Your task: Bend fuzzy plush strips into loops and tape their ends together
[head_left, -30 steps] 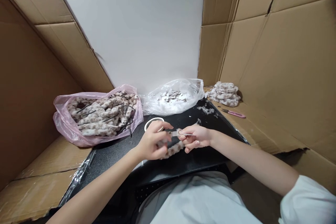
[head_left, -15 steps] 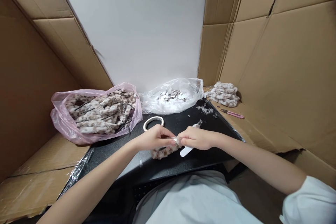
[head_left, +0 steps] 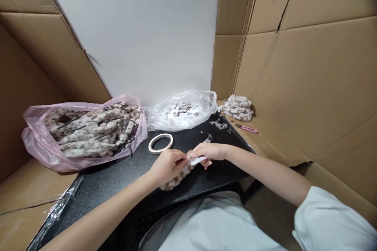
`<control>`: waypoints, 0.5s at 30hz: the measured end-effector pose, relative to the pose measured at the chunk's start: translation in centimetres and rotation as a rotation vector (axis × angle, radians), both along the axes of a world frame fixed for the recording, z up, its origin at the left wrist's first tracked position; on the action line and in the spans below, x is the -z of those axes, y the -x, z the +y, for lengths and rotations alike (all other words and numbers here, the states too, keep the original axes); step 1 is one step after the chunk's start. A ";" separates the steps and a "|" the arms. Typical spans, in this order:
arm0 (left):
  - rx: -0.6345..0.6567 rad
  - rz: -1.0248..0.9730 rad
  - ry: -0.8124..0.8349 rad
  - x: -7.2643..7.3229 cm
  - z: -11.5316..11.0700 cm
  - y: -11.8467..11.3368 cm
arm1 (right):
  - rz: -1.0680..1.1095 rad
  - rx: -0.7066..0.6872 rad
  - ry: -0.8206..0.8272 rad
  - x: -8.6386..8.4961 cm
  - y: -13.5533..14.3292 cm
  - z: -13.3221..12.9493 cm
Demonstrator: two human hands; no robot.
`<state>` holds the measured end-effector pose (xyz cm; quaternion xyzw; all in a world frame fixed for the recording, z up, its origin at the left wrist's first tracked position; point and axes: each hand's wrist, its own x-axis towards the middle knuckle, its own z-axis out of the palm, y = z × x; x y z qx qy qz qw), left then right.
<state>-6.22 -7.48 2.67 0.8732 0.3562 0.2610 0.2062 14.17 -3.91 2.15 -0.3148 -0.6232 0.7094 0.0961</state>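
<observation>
A fluffy white-and-brown band point(head_left: 176, 180) is held low over the black table, its lower part hanging below my left hand. My left hand point(head_left: 169, 165) is closed, pinching the band's upper end between thumb and fingers. My right hand point(head_left: 208, 152) grips a flat white stick with a rounded end point(head_left: 198, 160), which points left toward the pinched spot. Its fingertips also touch the fluffy end there, and the exact join is hidden by the fingers. A scrap of clear plastic or fluff point(head_left: 208, 139) sticks out just beyond my right hand.
Beyond my left hand lies a roll of cream tape point(head_left: 160, 143). A pink bag point(head_left: 32, 133) full of fluffy bands with dark cords stands left; a clear bag point(head_left: 203, 104) holds paper strips. Pink thread snips point(head_left: 246, 128) and stacked fluffy bands point(head_left: 238, 108) sit right, on cardboard.
The view has shifted right. My right hand has turned, and the white stick's end has swung up toward my left fingertips. The band now hangs more slantwise below the left hand.
</observation>
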 end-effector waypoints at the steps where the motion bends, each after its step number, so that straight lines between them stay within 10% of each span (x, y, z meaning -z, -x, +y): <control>1: -0.019 -0.073 0.160 0.0 0.2 -0.2 | -0.030 0.016 -0.083 -0.1 -0.3 0.3; 6: 0.006 -0.556 0.894 0.5 1.7 -1.4 | -0.090 0.062 -0.449 -0.2 -1.5 2.0; 11: 0.086 -0.789 1.164 1.5 3.1 -1.6 | -0.221 0.397 -0.778 -0.6 -5.8 2.6; 15: 0.067 -0.930 1.241 1.7 3.0 -1.2 | -0.903 0.736 -1.212 -1.3 -13.7 2.2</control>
